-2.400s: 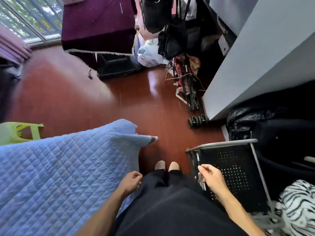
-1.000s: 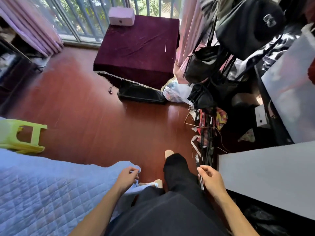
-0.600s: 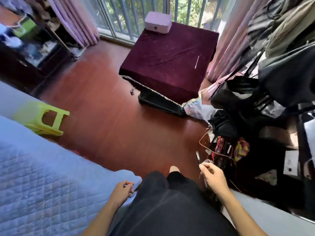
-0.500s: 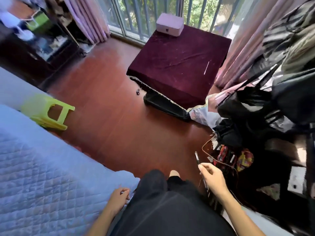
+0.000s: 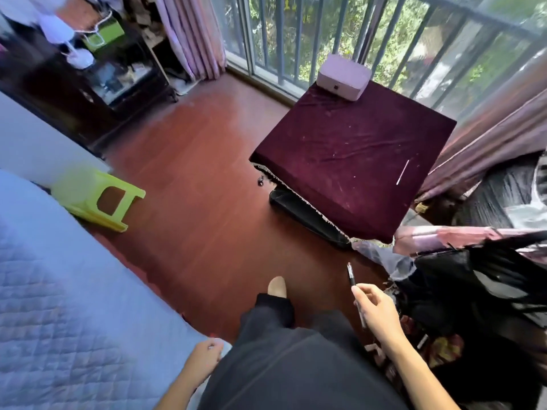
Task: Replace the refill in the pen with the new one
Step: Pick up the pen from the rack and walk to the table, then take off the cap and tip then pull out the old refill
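My right hand (image 5: 377,313) grips a dark pen (image 5: 352,278) low at the right, the pen's upper end sticking up past my fingers over the red floor. A thin white refill (image 5: 402,172) lies on the dark purple cloth of the low table (image 5: 340,149) ahead, near its right edge and well beyond the pen. My left hand (image 5: 204,358) hangs beside my thigh at the edge of the blue quilt, fingers curled; nothing shows in it.
A blue quilted bed (image 5: 59,306) fills the left. A lime plastic stool (image 5: 97,196) lies tipped on the red floor. A pink box (image 5: 344,76) sits at the table's far corner. Black bags and clothes (image 5: 473,285) crowd the right. Window bars and curtains stand behind.
I have walked forward and my view has swung up toward the window; the table now sits nearer and larger. The pen stays in my right hand. My left hand has left the quilt's corner.
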